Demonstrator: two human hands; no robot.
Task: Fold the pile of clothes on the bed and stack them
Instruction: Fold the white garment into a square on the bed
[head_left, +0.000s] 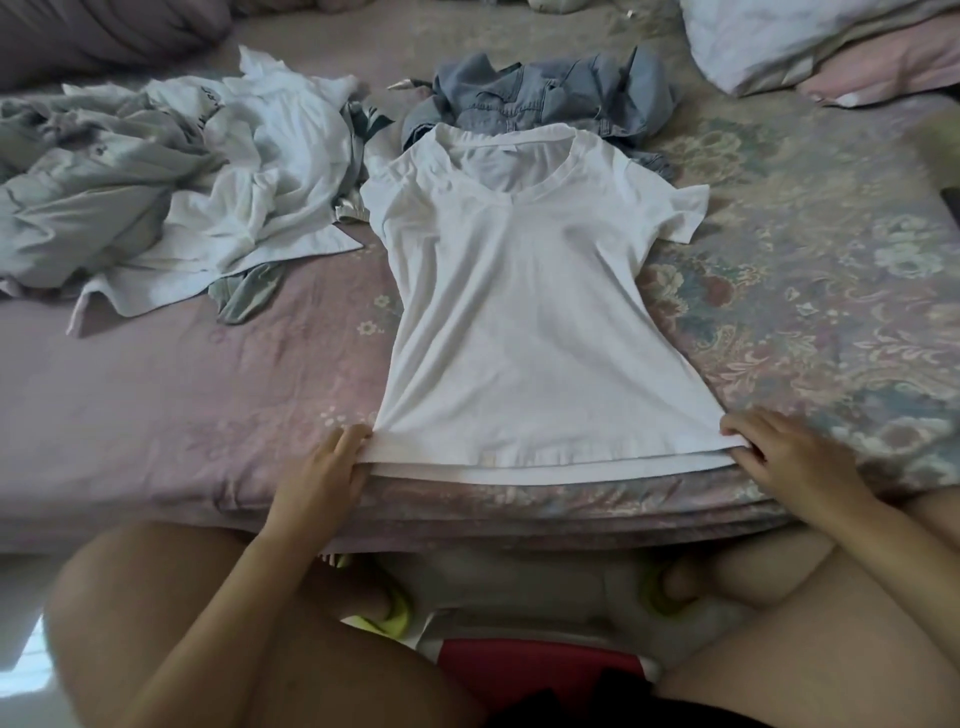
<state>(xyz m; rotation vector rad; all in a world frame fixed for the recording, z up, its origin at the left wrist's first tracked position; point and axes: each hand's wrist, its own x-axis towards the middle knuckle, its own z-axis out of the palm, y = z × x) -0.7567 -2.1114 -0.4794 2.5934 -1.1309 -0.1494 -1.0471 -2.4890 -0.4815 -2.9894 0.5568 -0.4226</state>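
Note:
A white V-neck T-shirt (524, 312) lies spread flat, front up, on the bed (182, 395), its collar far from me and its hem at the near edge. My left hand (324, 470) pinches the hem's left corner. My right hand (795, 457) pinches the hem's right corner. The hem is pulled straight between them. A crumpled pile of white and pale grey clothes (171, 192) lies at the far left. A bunched blue denim garment (550, 96) sits just beyond the shirt's collar, partly under it.
The bed has a pink sheet on the left and a floral cover (810, 291) on the right. Pillows (779, 41) lie at the far right corner. My bare knees sit below the bed edge, with a red item (535, 670) between them.

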